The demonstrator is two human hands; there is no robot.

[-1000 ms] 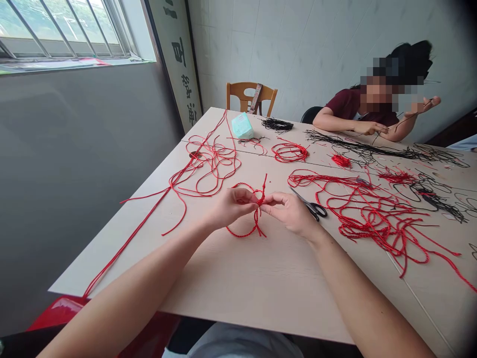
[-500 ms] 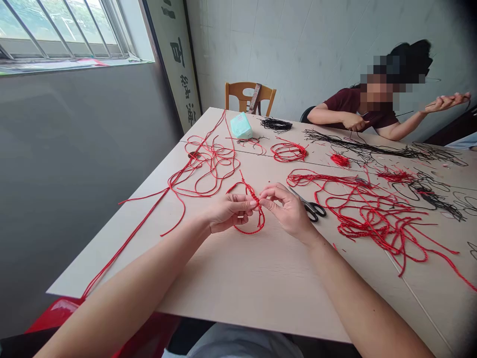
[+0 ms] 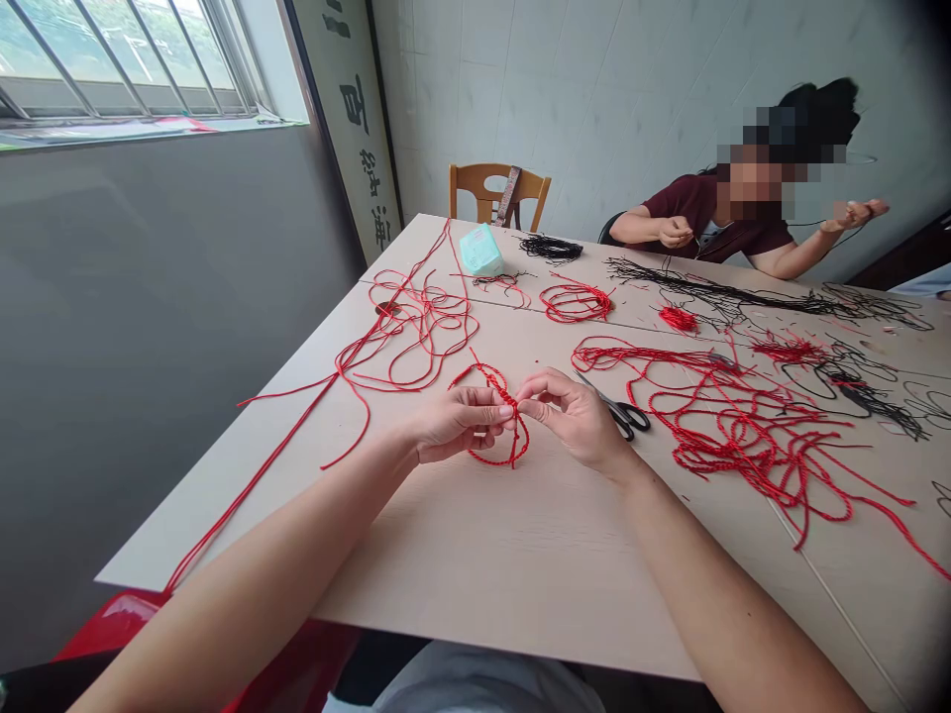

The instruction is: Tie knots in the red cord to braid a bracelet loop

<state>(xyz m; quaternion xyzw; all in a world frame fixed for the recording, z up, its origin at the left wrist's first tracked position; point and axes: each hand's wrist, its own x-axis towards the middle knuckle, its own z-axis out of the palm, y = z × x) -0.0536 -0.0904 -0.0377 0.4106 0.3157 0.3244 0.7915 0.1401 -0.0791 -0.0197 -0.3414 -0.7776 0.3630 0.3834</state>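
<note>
Two hands work over a pale wood table (image 3: 475, 564). The left hand (image 3: 455, 424) has its fingers (image 3: 482, 399) curled in, and they pinch a red twisted cord (image 3: 505, 404) against the thumb. The right hand (image 3: 576, 424) is almost closed too, with its thumb and first finger pressed on the same cord, right next to the left fingers. The cord makes a small loop (image 3: 505, 458) that hangs below the hands and lies on the table. A thin end of the cord sticks out up and to the left.

Just beside the right hand lie black-handled scissors (image 3: 628, 419). A big messy pile of red cord (image 3: 743, 436) lies to the right, and long loose red strings (image 3: 416, 342) lie to the left. Farther off are a small red ring of cord (image 3: 576, 303), a black bundle of cord (image 3: 551, 248) and a green pack of tissues (image 3: 481, 250).

At the far corner, another person (image 3: 705, 213) in a dark red shirt holds up both hands, with a thin dark string by one raised hand (image 3: 854, 213). A wooden chair (image 3: 497, 188) stands at the far end of the table.
</note>
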